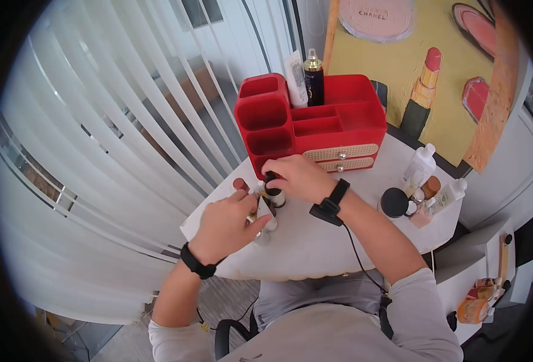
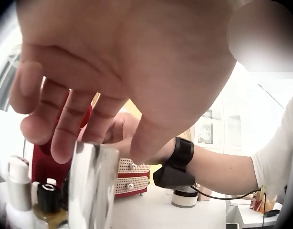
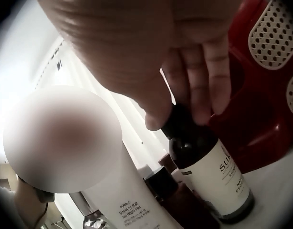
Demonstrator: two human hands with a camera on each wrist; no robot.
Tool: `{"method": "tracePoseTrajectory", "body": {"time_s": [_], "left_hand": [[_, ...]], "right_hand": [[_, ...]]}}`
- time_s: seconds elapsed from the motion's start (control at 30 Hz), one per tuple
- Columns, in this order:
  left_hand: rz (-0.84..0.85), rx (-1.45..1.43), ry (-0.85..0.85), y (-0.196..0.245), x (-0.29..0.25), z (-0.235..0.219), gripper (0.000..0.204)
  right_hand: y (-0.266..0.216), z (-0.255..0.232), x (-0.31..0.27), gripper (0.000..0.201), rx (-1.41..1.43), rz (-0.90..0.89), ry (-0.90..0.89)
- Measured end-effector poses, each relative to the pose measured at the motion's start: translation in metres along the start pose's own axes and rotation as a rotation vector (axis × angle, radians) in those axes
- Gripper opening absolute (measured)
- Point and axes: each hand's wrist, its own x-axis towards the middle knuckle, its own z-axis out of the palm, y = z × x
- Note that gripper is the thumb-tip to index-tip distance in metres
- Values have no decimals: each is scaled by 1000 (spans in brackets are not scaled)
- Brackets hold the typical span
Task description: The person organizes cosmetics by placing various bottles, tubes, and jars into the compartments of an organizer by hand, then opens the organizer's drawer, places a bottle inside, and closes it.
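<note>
At the near left of the white table (image 1: 320,247) stands a tight cluster of bottles. My right hand (image 1: 270,177) pinches the black cap of a dark bottle (image 1: 276,196) with a white label; the right wrist view shows the fingertips (image 3: 203,107) curled on that cap, the dark bottle (image 3: 213,176) upright on the table. My left hand (image 1: 255,209) sits over the neighbouring bottles, thumb and fingers either side of a silver cylinder cap (image 2: 94,186). A white bottle (image 3: 130,200) stands beside the dark one.
A red organizer (image 1: 339,130) with two drawers stands right behind the hands, a tube and a gold-capped bottle (image 1: 313,78) in its back slot. More bottles (image 1: 423,172) and a black-lidded jar (image 1: 394,202) crowd the table's right. Vertical blinds (image 1: 127,120) hang left.
</note>
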Motion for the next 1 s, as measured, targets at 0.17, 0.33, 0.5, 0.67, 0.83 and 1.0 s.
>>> {"method": "tracePoseTrajectory", "body": {"time_s": [0.17,0.33,0.5,0.67,0.83,1.0], "left_hand": [[-14,86,97,1,-11,31,32],[-57,81,226,4,-15,58,28],[-28,20,293,-2,-16,69,24],[-18,-30,323,0,-17,67,20],[-14,-78,332,-2,-16,72,20],[-19,-101,367,-2,-17,73,20]], "right_hand": [[-4,-49,-21,28,-105,62,133],[-5,-137,-14,23,289,196,535],[30,-169,26,22,12,99,687],[53,-155,63,25,-362,38,513],[50,-162,91,24,-418,72,432],[33,-165,86,22,-498,-61,301]]}}
